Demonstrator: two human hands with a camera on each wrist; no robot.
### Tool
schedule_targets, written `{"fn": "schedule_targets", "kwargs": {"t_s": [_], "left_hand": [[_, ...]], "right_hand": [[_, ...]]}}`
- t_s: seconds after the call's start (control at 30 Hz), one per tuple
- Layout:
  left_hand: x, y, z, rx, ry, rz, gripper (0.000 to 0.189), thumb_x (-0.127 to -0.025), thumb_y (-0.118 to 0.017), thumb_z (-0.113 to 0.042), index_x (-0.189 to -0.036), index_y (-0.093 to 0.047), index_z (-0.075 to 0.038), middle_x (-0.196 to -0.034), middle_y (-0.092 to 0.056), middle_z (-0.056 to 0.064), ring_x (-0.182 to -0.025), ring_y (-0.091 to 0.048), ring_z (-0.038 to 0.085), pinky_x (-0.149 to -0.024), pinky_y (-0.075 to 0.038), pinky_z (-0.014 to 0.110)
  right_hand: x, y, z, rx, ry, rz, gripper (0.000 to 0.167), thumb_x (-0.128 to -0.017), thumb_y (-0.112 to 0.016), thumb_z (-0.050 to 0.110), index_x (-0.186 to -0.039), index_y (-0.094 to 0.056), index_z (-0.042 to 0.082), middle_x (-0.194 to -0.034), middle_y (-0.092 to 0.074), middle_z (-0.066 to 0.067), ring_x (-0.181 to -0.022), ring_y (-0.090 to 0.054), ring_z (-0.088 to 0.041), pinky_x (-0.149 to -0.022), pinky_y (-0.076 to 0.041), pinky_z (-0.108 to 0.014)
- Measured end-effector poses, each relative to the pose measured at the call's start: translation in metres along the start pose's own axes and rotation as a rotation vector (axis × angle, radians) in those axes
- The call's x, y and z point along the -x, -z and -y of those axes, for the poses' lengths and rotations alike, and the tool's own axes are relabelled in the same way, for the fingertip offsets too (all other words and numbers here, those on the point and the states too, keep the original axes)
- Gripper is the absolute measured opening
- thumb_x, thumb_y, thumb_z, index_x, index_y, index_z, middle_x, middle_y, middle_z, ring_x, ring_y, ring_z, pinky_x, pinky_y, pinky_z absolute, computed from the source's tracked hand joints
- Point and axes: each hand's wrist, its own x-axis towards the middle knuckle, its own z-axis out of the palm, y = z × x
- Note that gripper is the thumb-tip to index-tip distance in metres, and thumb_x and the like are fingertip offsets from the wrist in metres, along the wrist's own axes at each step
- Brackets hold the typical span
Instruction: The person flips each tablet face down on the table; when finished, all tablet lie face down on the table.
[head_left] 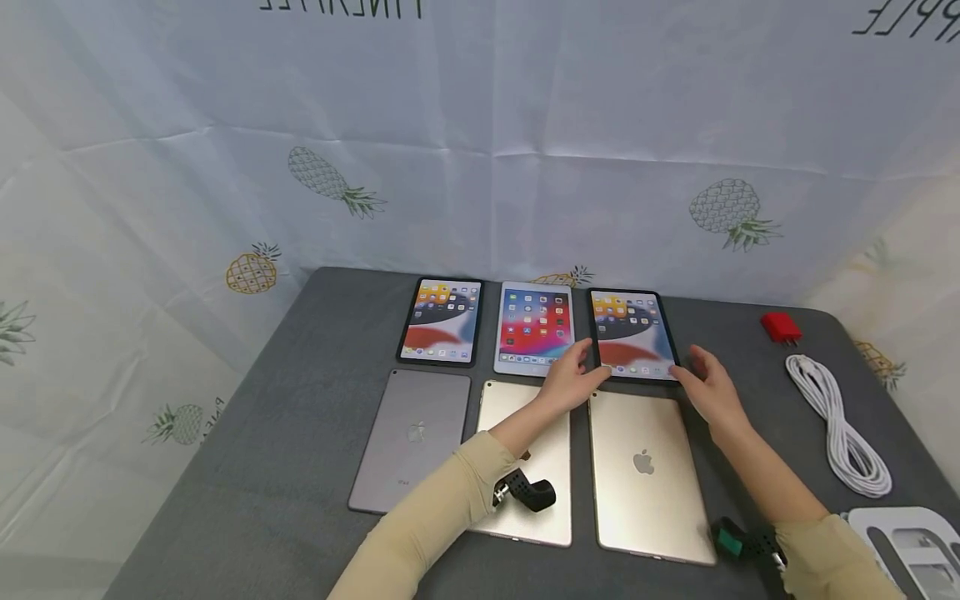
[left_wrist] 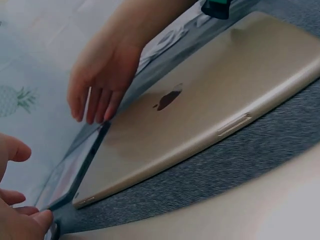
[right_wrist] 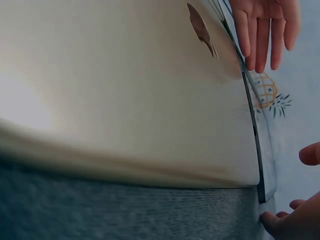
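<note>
In the head view a black-framed tablet [head_left: 633, 333] lies at the right of the back row, its screen lit. My left hand [head_left: 572, 379] is at its lower left corner, thumb over the edge and fingers spread. At the lower right corner is my right hand [head_left: 712, 396], its thumb tip right at the edge. Both hands look relaxed, with fingers apart. Just in front lies a gold tablet [head_left: 648, 492], back up; its gold back [left_wrist: 210, 95] fills much of the left wrist view. Left of my left hand is a white-framed tablet [head_left: 534, 329] with a lit screen.
Another lit black tablet [head_left: 441, 321] is at the back left. A grey tablet [head_left: 408, 442] and a second gold tablet [head_left: 551, 483], partly under my left arm, lie face down. Rightward are a red plug adapter [head_left: 781, 327], a coiled white cable [head_left: 836, 421] and a white tray [head_left: 911, 525].
</note>
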Motion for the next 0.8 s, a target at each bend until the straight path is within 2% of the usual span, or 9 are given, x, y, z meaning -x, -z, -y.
{"fn": "schedule_targets", "kwargs": {"t_s": [0.2, 0.37, 0.53, 0.8], "left_hand": [[-0.011, -0.003, -0.003, 0.043, 0.046, -0.022, 0.063, -0.091, -0.064, -0.023, -0.147, -0.04, -0.003, -0.143, -0.048, 0.017, -0.128, -0.05, 0.032, -0.101, -0.045, 0.033], [-0.016, -0.007, -0.003, 0.056, 0.057, -0.022, 0.064, -0.091, -0.065, -0.022, -0.146, -0.04, -0.002, -0.143, -0.048, 0.018, -0.128, -0.05, 0.031, -0.101, -0.045, 0.033], [-0.019, -0.008, -0.003, 0.003, 0.076, -0.009, 0.066, -0.091, -0.066, -0.024, -0.148, -0.039, -0.003, -0.144, -0.047, 0.018, -0.127, -0.051, 0.031, -0.101, -0.045, 0.035], [-0.023, -0.009, -0.002, -0.078, 0.061, 0.065, 0.071, -0.09, -0.067, -0.026, -0.15, -0.035, -0.004, -0.147, -0.045, 0.012, -0.126, -0.051, 0.028, -0.1, -0.045, 0.033]], "right_hand": [[-0.007, 0.005, 0.003, -0.05, -0.021, 0.037, 0.075, -0.103, -0.044, 0.035, -0.154, -0.005, -0.003, -0.156, -0.009, -0.031, -0.142, -0.013, -0.048, -0.111, -0.02, -0.062], [-0.009, 0.006, 0.004, -0.065, -0.028, 0.067, 0.076, -0.103, -0.043, 0.035, -0.154, -0.003, -0.004, -0.157, -0.007, -0.031, -0.142, -0.012, -0.048, -0.111, -0.019, -0.061], [-0.01, 0.005, 0.005, -0.058, -0.007, 0.122, 0.077, -0.103, -0.043, 0.034, -0.153, 0.001, -0.004, -0.157, -0.006, -0.031, -0.143, -0.01, -0.048, -0.111, -0.017, -0.062], [-0.01, 0.0, 0.005, -0.05, -0.023, 0.152, 0.079, -0.103, -0.043, 0.034, -0.153, 0.006, -0.002, -0.158, -0.001, -0.028, -0.144, -0.005, -0.047, -0.111, -0.014, -0.063]]}}
